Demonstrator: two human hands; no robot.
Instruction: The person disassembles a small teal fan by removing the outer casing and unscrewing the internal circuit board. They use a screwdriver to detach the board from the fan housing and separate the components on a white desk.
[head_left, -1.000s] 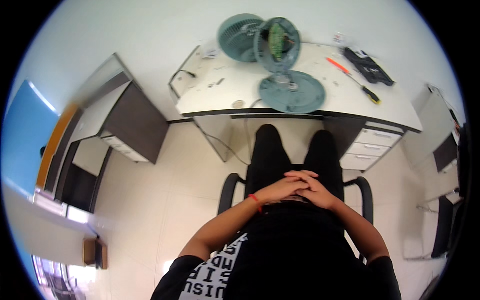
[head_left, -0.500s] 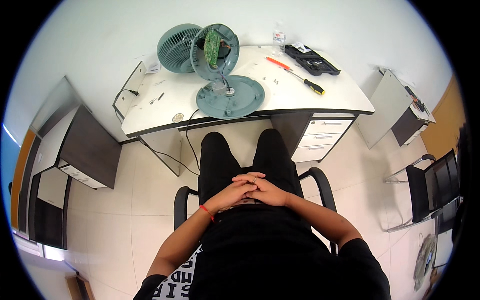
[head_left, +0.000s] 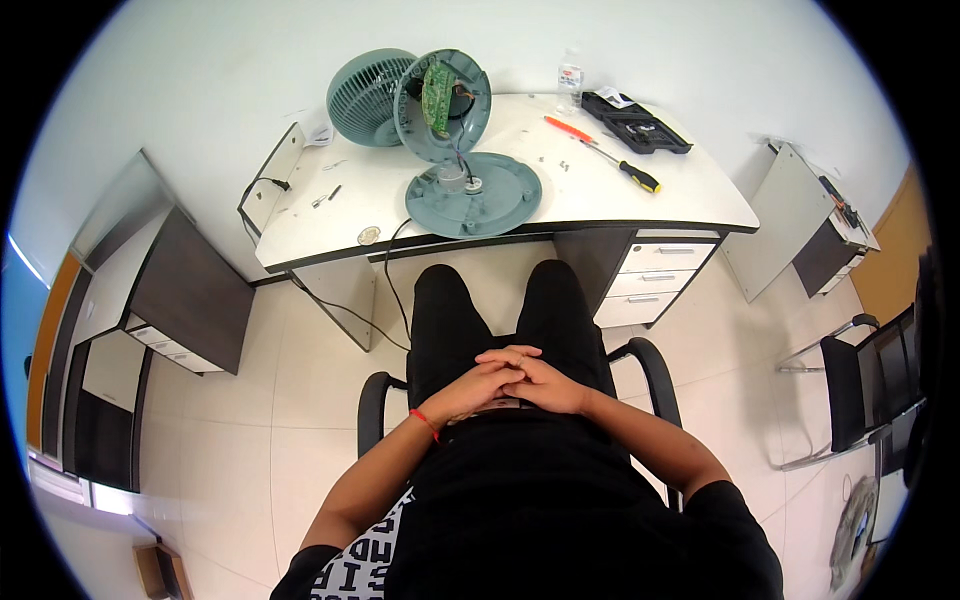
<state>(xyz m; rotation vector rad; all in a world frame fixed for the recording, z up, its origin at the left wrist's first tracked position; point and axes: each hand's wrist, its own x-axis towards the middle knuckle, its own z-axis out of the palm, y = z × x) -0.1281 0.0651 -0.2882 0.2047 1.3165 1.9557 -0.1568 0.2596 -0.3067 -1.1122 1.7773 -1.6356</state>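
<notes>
My left hand (head_left: pixel 468 391), a red cord around its wrist, and my right hand (head_left: pixel 552 387) rest clasped together in my lap, fingers interlaced. Both are closed on each other and no object shows in them. On the desk in front lies a round grey-green base plate (head_left: pixel 510 205) with a small motor-like part. Wires join it to an opened fan housing (head_left: pixel 475 130) that exposes a green circuit board (head_left: pixel 437 100). The grey-green fan head (head_left: pixel 370 95) with its slatted grille lies behind to the left. My hands are well apart from these parts.
On the white desk (head_left: pixel 350 205) are a yellow-black screwdriver (head_left: pixel 640 178), an orange-red tool (head_left: pixel 568 129), a black tool case (head_left: pixel 640 130), a clear bottle (head_left: pixel 570 85) and small loose pieces. A black cable (head_left: pixel 388 275) hangs off the front edge. Chair armrests (head_left: pixel 372 405) flank me.
The whole view has shifted slightly to the right. My hands stay clasped in my lap, and the fan parts and tools have not moved on the desk.
</notes>
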